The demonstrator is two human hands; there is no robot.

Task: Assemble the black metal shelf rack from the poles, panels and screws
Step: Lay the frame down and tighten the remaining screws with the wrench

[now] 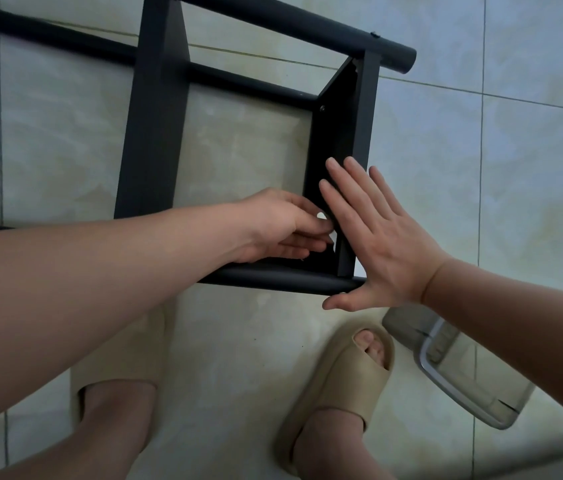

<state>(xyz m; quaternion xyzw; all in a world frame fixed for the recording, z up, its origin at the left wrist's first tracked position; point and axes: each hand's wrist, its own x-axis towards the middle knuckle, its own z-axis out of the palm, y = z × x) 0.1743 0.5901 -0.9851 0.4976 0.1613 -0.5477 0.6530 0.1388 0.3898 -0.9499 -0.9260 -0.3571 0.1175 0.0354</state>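
Observation:
The black metal shelf rack lies on its side on the tiled floor. Its right panel [339, 133] stands on edge between a far pole [294, 26] and a near pole [273, 280]. A second panel [155, 109] stands to the left. My right hand [373, 237] lies flat, fingers spread, against the right panel's outer face at its near end. My left hand [283, 230] reaches inside the frame, its fingertips pinched against the panel's inner face near the near pole. What the fingers pinch is hidden. Screw heads show at the panel's far end.
My two feet in beige slippers [339, 386] stand just in front of the rack. A clear plastic container [460, 368] lies on the floor at the right, under my right forearm. Another pole [48, 32] runs along the back left.

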